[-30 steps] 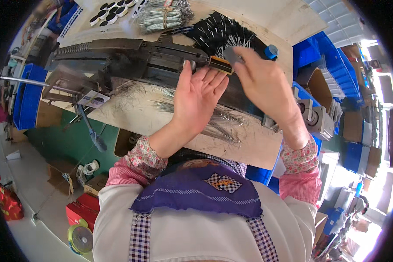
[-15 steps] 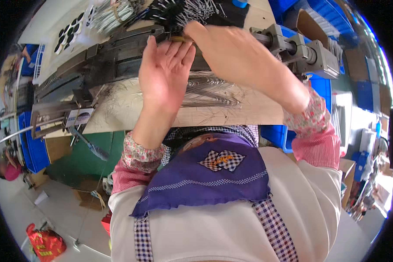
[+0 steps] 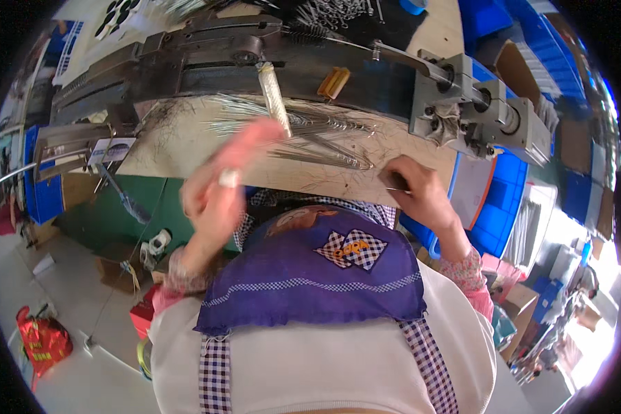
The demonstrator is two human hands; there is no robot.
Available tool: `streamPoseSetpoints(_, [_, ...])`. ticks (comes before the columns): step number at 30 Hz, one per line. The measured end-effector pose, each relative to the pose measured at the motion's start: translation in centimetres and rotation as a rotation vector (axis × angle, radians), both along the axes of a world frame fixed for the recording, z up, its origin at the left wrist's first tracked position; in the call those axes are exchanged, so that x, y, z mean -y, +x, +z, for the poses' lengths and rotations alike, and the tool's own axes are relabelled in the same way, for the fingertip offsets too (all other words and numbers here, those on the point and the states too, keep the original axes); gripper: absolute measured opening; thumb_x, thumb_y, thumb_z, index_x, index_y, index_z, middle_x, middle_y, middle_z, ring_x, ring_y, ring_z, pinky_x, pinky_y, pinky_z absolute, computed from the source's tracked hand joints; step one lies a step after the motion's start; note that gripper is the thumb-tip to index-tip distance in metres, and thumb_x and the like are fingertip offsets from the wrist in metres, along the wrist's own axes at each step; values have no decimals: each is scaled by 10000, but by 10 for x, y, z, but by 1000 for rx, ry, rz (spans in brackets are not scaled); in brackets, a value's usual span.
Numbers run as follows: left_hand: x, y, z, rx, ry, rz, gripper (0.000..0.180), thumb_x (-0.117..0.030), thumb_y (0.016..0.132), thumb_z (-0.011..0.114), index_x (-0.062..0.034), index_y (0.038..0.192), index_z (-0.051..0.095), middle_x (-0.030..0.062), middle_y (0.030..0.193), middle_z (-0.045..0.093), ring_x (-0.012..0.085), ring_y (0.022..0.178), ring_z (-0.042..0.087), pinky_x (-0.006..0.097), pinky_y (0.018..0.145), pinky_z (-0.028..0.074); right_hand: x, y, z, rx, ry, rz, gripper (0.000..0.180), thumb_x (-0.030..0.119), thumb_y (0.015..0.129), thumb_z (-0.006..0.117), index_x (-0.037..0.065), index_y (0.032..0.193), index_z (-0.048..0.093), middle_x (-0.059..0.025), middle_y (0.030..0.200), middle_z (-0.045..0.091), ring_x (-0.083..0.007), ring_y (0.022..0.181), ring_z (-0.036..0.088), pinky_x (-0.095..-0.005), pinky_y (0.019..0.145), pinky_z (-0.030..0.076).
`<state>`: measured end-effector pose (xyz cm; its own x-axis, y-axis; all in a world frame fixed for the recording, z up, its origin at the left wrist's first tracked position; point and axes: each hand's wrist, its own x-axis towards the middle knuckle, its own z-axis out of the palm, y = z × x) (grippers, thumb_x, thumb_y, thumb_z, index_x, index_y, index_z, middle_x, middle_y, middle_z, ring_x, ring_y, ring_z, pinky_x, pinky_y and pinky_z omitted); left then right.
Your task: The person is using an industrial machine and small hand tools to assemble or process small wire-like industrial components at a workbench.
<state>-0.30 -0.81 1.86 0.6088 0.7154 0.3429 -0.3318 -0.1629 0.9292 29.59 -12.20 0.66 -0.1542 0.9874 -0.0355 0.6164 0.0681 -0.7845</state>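
My left hand (image 3: 217, 186), smeared by motion, is over the front edge of the bench at the left, with a white wrap on one finger. Its fingertips come close to the lower end of a pale wrapped lever (image 3: 274, 100); contact cannot be made out. My right hand (image 3: 421, 192) is at the bench's front edge, fingers curled around something thin and partly hidden. Between the hands lie bundles of thin bent metal wires (image 3: 324, 155). Beyond them, a dark bristly twisted-wire piece (image 3: 317, 33) stretches across the machine toward a metal rod.
A long dark metal machine (image 3: 207, 69) crosses the bench, with a grey clamp block (image 3: 455, 96) at its right. A yellow-brown block (image 3: 334, 83) rests on it. Looped wire pieces (image 3: 338, 14) lie behind. Blue bins (image 3: 500, 207) stand at the right. Loose bristles litter the wooden top (image 3: 165, 138).
Both hands have pulled back from the machine toward me, the right one also dropping to the bench edge. The lever, the yellow-brown block and the stretched bristly piece now show.
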Motion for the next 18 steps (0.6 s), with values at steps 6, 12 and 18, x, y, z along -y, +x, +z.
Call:
streamPoseSetpoints(6, [-11,-231,-68,-1769,678,1340,832,-336,829,639,-58,1483,206,246,1494,251,385,1374,283,555,1004,369,-15,22,37,-118,365,-362,79,-37,863,589,-18,936,568,-87,842,613,-122,717,550,-232,656,439])
streamPoseSetpoints(12, [8,-281,-49,-1720,24,1491,831,-333,837,643,-42,1469,189,280,1148,595,459,1029,580,492,852,479,-27,34,46,-501,410,-507,51,18,928,537,-18,959,557,-75,780,594,-86,621,507,-214,549,392])
streamPoseSetpoints(18, [-2,-93,-27,-1298,609,992,671,-233,887,597,34,1425,297,246,1451,342,374,1370,303,446,1121,223,-32,16,50,-405,322,-482,68,7,906,567,-22,967,574,-63,760,597,-98,619,540,-218,559,426])
